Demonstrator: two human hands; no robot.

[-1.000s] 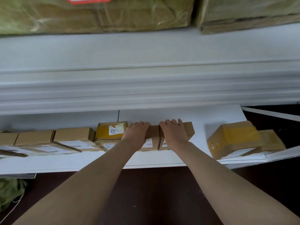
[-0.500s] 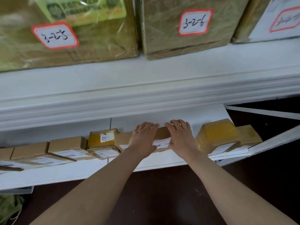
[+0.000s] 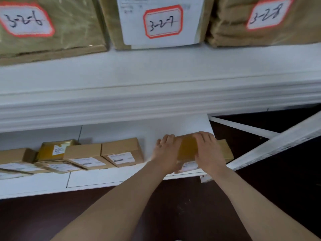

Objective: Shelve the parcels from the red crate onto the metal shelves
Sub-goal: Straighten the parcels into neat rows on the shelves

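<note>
On the lower white shelf (image 3: 104, 178) a yellow-taped parcel (image 3: 187, 148) lies near the right end. My left hand (image 3: 165, 152) grips its left side, fingers curled over the top edge. My right hand (image 3: 208, 150) lies over its right half with the fingers wrapped over the far edge. A flat brown parcel (image 3: 225, 148) sits right behind it, partly hidden by my right hand. Left of a gap stands a row of parcels: two brown boxes (image 3: 121, 150) (image 3: 83, 153), a yellow one (image 3: 55, 150) and another brown box (image 3: 15, 155). The red crate is out of view.
The upper shelf (image 3: 156, 75) carries large wrapped cartons labelled 3-2-6 (image 3: 69, 32), 3-2-7 (image 3: 163, 21) and 3-2-8 (image 3: 267, 14). A white diagonal brace (image 3: 278, 141) crosses just right of the lower shelf's end. Dark floor (image 3: 173, 206) lies below.
Both hands left the two brown boxes they were pressing and moved right onto the yellow parcel. A gap now separates those boxes from the yellow parcel. The view has swung right and up.
</note>
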